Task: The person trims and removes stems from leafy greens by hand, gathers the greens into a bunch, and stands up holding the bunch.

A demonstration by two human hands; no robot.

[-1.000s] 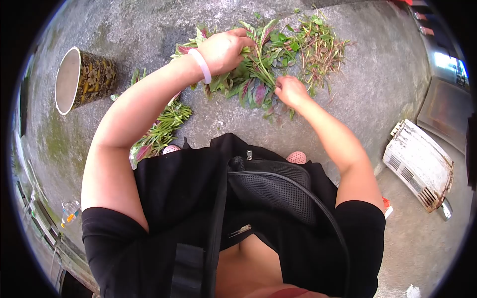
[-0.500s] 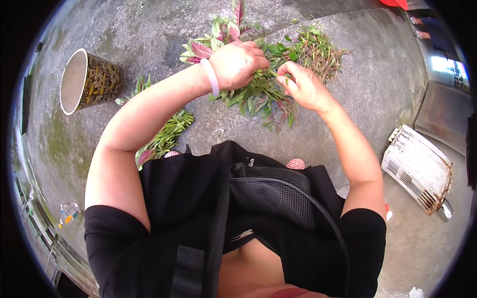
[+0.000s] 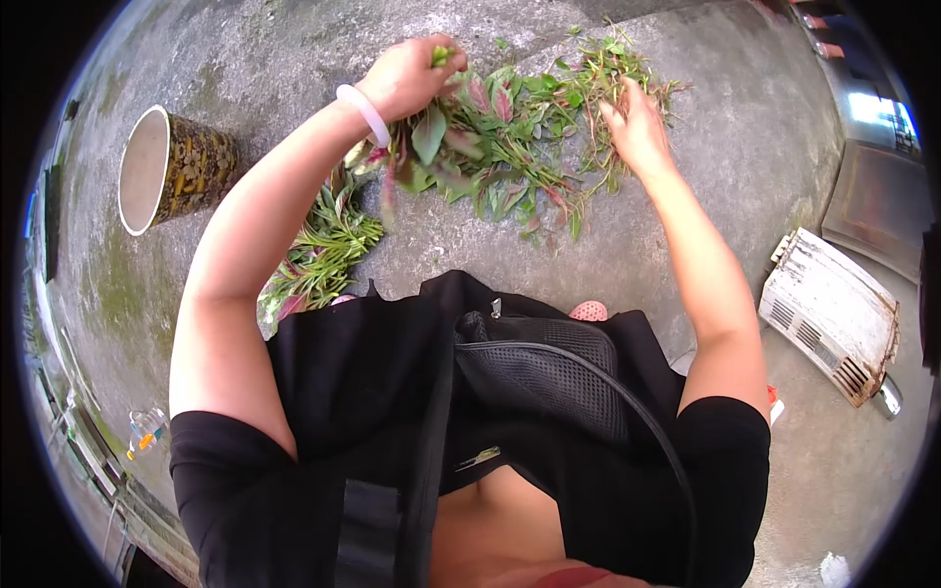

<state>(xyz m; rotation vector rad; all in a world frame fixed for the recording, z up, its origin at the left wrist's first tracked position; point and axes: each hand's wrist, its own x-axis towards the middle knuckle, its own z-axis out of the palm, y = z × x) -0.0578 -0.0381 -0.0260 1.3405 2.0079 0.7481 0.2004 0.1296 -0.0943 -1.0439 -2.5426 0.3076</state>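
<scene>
My left hand [image 3: 410, 80], with a pale bracelet at the wrist, is closed around a bunch of red-and-green amaranth [image 3: 428, 135]. Cut stem ends poke out at the top of the fist, and the leaves hang below, partly blurred. Over at the right, my right hand [image 3: 639, 129] lies on a heap of stringy stems and roots [image 3: 600, 71], thumb and fingers apart. Between the hands, loose amaranth [image 3: 515, 162] is spread on the concrete. A bundle of amaranth with stems aligned [image 3: 333, 243] rests beside my left forearm, which covers part of it.
A patterned bin [image 3: 201, 167] lies on its side at the left, its mouth facing left. A clear plastic bottle [image 3: 147, 431] is at lower left. On the right are a rusty white metal box [image 3: 833, 314] and a dark panel [image 3: 877, 206]. Pink shoe tips [image 3: 588, 311] show below me.
My left hand has moved left and up with the amaranth bunch, turning it leaves down. My right hand has left the stems it was pinching and moved right onto the heap of stringy stems.
</scene>
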